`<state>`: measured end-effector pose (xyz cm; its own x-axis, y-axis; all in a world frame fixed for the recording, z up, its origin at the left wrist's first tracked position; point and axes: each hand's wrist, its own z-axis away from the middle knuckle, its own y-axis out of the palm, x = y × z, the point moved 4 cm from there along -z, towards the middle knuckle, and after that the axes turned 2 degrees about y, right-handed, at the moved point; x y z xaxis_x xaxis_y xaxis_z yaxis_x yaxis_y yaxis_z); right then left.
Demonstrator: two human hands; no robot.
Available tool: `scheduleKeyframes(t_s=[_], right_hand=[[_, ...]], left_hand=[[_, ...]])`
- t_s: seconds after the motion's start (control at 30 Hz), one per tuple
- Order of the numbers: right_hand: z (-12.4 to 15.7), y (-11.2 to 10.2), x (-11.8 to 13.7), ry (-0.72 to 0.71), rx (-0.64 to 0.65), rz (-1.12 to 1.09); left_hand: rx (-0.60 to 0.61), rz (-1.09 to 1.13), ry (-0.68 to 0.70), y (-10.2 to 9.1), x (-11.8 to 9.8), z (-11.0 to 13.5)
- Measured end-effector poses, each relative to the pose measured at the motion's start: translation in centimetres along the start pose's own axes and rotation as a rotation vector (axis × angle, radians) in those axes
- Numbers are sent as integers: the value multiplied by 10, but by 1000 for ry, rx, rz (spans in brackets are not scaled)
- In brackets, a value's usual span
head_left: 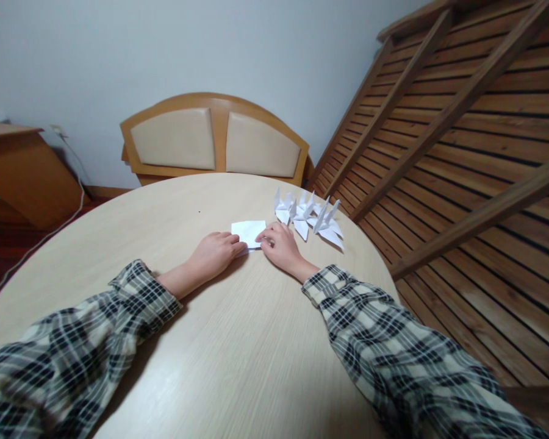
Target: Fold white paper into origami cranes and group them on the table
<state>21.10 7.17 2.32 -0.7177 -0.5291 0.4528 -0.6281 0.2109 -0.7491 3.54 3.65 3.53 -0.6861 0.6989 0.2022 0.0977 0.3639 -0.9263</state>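
A small folded sheet of white paper (pixel 248 231) lies on the round wooden table (pixel 238 347), between my two hands. My left hand (pixel 215 253) grips its lower left corner, fingers pressed together on the edge. At the right edge my right hand (pixel 281 247) pinches the same paper with thumb and fingers. The lower edge of the paper is partly hidden by the fingers. Just beyond my right hand stand several white origami cranes (pixel 302 213), grouped close together with their wings and necks pointing up.
Behind the table is a wooden headboard (pixel 220 134) with two cream panels, against a pale wall (pixel 256 55). A slatted wooden frame (pixel 476 140) leans along the right side, close to the table's edge. On the far left are a wooden desk (pixel 13 164) and a white cable (pixel 80 195).
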Motion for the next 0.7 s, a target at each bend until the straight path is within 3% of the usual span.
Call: scheduleKeyframes(t_s=[0.17,0.33,0.5,0.7], right_hand=[[3,0,6,-71,42,-11],[3,-3,7,-46,9,12],[2,-4,4,2,-41,11],[1,-3,0,44,-55,27]], left_hand=[[-58,-10,-13,-1,4,1],[-44,15,-68,0,7,2],[-111,72,-110,-2,8,3],[-148,168,-85,-4,5,3]])
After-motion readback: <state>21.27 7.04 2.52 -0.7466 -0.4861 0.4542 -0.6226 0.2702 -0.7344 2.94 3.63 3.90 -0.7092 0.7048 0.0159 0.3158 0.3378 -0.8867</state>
